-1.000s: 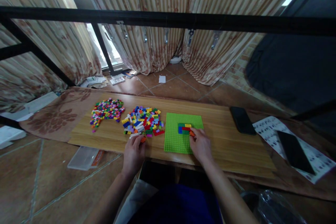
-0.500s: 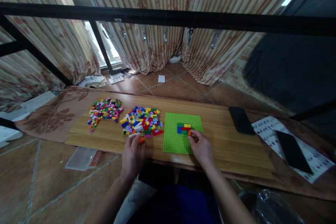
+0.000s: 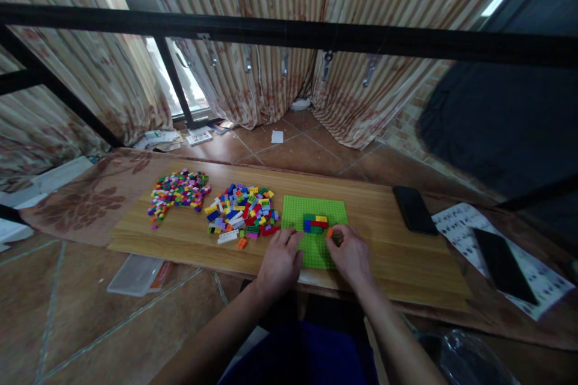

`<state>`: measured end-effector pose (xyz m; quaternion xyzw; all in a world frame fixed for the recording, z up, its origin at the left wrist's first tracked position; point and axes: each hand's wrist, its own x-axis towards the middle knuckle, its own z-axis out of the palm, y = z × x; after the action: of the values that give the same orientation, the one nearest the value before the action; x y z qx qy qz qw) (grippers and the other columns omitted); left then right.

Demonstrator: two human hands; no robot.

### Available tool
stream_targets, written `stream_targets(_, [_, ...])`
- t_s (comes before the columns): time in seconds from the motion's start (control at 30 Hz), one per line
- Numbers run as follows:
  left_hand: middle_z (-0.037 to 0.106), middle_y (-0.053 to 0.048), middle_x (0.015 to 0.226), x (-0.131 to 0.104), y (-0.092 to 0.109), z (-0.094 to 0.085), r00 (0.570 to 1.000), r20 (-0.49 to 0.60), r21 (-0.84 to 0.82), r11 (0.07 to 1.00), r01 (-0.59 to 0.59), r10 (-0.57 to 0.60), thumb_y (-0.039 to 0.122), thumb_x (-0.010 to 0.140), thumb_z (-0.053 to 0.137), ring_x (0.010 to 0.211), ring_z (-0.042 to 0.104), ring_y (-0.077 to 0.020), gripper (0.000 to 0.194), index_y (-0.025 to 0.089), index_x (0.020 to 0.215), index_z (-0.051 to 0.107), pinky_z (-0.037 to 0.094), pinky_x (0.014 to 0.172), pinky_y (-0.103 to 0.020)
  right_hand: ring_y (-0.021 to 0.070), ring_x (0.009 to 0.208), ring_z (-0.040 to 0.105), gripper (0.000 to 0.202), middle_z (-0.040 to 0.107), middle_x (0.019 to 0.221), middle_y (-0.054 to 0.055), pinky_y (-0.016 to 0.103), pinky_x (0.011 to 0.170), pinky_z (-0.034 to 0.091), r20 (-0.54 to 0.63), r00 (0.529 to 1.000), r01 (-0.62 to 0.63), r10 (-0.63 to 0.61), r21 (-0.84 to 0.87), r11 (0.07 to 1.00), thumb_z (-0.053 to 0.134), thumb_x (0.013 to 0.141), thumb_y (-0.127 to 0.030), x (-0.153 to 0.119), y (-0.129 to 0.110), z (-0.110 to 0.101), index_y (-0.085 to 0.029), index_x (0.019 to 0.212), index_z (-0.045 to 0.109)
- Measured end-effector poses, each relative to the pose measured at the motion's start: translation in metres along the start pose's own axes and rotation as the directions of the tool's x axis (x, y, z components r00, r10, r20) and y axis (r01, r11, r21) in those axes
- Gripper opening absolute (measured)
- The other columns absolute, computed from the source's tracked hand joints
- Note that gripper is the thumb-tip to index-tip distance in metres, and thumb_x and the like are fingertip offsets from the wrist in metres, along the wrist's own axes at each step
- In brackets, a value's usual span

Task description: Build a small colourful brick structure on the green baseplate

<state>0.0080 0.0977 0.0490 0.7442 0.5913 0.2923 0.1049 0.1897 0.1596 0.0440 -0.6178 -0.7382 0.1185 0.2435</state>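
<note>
A green studded baseplate (image 3: 316,255) lies on the board, carrying a small cluster of toy bricks (image 3: 316,224) in blue, green, red and yellow. Between the thumb and fingers of my right hand (image 3: 351,254) is a small orange brick (image 3: 329,233), just right of the cluster. My left hand (image 3: 280,257) rests over the plate's left edge, thumb apart from the fingers, with no brick visible in it. Another orange brick (image 3: 242,243) lies on the wood left of that hand, near a white brick (image 3: 228,237).
A pile of mixed larger bricks (image 3: 244,209) lies left of the plate, and a heap of tiny coloured pieces (image 3: 179,191) farther left. To the right are a black phone (image 3: 414,209), a printed sheet (image 3: 456,219) and a second dark phone (image 3: 503,264). A black rail (image 3: 289,33) crosses above.
My left hand has moved right, from beside the orange brick near the pile to the baseplate's left edge. My right hand keeps its orange brick, now slightly away from the cluster.
</note>
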Motion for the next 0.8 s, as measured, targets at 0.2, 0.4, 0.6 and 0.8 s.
stream_targets(0.2, [0.056,-0.015,0.119,0.014,0.006,0.023,0.996,0.082,0.062,0.997,-0.049,0.044,0.01,0.079,0.048,0.108,0.053,-0.0268,0.044,0.014,0.123,0.054,0.047,0.093,-0.044,0.0197,0.07,0.06,0.01,0.065,0.078,0.006,0.03,0.064,0.039,0.169,0.982,0.119,-0.087,-0.192,0.974,0.052,0.077,-0.016,0.015,-0.002,-0.007,-0.02,0.081,0.06])
stream_targets(0.4, [0.055,-0.013,0.122,0.014,0.011,0.032,0.991,0.127,0.112,0.992,-0.06,0.045,0.007,0.075,0.047,0.105,0.052,-0.027,0.053,0.018,0.127,0.052,0.048,0.088,-0.043,0.0178,0.068,0.06,0.014,0.065,0.078,0.002,0.029,0.066,0.043,0.152,0.986,0.077,-0.074,-0.017,0.997,0.059,0.073,-0.022,0.014,0.0,-0.007,-0.02,0.086,0.064])
stream_targets(0.6, [0.055,-0.013,0.121,0.009,0.009,0.039,0.992,0.114,0.139,0.988,-0.071,0.055,0.008,0.078,0.047,0.102,0.05,-0.0273,0.052,0.018,0.128,0.052,0.046,0.086,-0.044,0.0172,0.067,0.06,0.025,0.068,0.086,0.006,0.031,0.067,0.046,0.081,0.995,-0.067,0.058,0.106,0.992,0.057,0.078,-0.035,0.004,0.007,-0.004,-0.017,0.094,0.067])
stream_targets(0.8, [0.053,-0.01,0.123,0.008,0.011,0.037,0.987,0.15,0.176,0.981,-0.077,0.05,0.012,0.08,0.048,0.102,0.048,-0.0247,0.051,0.021,0.13,0.051,0.044,0.086,-0.04,0.0188,0.073,0.061,0.027,0.066,0.087,0.007,0.032,0.071,0.046,0.104,0.995,-0.019,0.008,0.104,0.994,0.053,0.082,-0.035,0.004,0.007,-0.001,-0.017,0.096,0.069])
